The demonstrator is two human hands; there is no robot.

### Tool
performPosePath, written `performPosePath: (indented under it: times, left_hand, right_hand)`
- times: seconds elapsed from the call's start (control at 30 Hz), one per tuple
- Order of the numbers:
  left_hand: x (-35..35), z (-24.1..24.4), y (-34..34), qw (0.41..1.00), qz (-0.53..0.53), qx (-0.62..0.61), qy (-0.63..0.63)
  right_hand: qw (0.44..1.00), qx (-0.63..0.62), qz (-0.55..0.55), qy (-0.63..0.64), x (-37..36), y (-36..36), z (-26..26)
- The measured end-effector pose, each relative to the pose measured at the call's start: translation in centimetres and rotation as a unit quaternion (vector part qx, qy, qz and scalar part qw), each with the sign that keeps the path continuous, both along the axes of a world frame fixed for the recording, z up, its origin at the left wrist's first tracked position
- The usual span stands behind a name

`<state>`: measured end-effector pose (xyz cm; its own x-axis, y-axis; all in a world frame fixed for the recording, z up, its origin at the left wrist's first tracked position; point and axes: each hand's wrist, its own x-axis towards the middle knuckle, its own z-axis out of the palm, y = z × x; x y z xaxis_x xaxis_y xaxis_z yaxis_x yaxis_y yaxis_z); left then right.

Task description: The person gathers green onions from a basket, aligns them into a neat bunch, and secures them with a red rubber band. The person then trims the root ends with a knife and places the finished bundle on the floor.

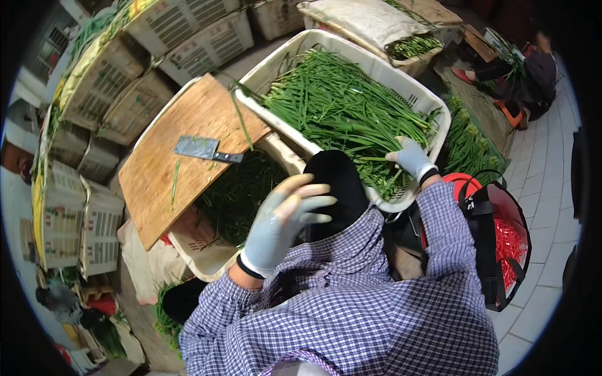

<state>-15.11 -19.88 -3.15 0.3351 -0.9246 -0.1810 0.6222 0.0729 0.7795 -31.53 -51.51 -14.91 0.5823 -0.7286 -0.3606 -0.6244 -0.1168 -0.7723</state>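
Observation:
My left hand [287, 221], in a pale grey glove, is raised with its fingers apart and holds nothing. It is above my lap, right of a crate with dark green scraps [240, 202]. My right hand [413, 159], also gloved, reaches into a white plastic crate [437, 136] and touches the long green stalks [338, 98] heaped there; whether its fingers grip any cannot be told. A wooden board [164, 141] lies across the scrap crate. On it rest a cleaver [204, 148] with a black handle and a few cut bits of green.
Stacked white crates [63, 211] stand at the left. A black bag [484, 221] with red strips [509, 249] sits right of my arm. More green bundles [463, 141] lie beyond the crate. A person [531, 80] sits at the upper right, and another [61, 301] is at the lower left.

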Motion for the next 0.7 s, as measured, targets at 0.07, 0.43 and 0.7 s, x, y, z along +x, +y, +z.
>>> performPosePath:
  times: [0.07,0.43,0.7]
  left_hand:
    - [-2.3,1.9,-4.3,0.991,-0.095,0.031,0.085]
    - [-1.7,-7.2,-19.5,0.977,0.026,0.092,0.190]
    - [4.5,0.1,-17.8,0.963,-0.034,-0.169,0.209]
  right_hand:
    - [0.997,-0.001,0.009,-0.078,0.3,2.3,3.2]
    - [0.949,-0.185,0.202,-0.154,-0.9,4.4,10.5]
    - [0.977,-0.162,-0.024,0.135,-1.7,-19.9,-5.7]
